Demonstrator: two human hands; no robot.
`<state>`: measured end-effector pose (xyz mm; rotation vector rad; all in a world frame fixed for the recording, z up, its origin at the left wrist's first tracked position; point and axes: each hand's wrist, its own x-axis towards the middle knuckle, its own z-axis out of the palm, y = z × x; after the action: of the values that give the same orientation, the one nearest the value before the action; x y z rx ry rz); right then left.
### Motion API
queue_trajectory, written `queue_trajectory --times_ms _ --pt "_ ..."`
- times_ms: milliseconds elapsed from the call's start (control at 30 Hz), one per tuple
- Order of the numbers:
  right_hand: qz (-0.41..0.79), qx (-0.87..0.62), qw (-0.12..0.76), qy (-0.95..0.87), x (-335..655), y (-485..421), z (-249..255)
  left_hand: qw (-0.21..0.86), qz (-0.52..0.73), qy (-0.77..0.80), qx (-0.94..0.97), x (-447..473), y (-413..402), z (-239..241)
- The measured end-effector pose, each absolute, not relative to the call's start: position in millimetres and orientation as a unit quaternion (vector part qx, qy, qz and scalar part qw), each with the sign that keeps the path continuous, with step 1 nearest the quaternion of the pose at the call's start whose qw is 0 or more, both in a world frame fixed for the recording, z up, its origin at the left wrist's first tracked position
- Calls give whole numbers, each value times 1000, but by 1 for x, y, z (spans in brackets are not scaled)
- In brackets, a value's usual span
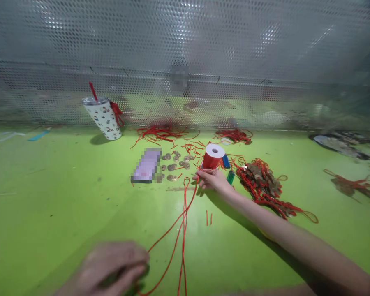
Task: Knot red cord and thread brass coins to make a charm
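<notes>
My right hand (pixel 210 179) reaches forward across the green table (pixel 49 197) and pinches a red cord (pixel 181 222) just in front of a red spool (pixel 212 156). The cord runs in long strands back toward me. My left hand (pixel 111 267) is low and near, blurred, with fingers curled around the cord's near end. Several brass coins (pixel 174 161) lie scattered left of the spool.
A patterned cup with a red straw (pixel 103 117) stands at the back left. A pile of red knotted coin tassels (pixel 263 185) lies right of my right arm, with a green lighter (pixel 230 177) and a blue one (pixel 225 161) beside it. Red cord scraps (pixel 160 133) lie before the perforated metal wall (pixel 185 61).
</notes>
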<state>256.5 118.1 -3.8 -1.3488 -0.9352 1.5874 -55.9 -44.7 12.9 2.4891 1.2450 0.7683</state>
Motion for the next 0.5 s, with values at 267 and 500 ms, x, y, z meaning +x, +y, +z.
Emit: queue_trajectory --times_ms 267,500 --pt "629 -515 440 -381 253 107 -9 445 290 491 690 48 73 30" --pt "613 -502 464 -397 255 104 -12 680 298 460 488 99 122 6"
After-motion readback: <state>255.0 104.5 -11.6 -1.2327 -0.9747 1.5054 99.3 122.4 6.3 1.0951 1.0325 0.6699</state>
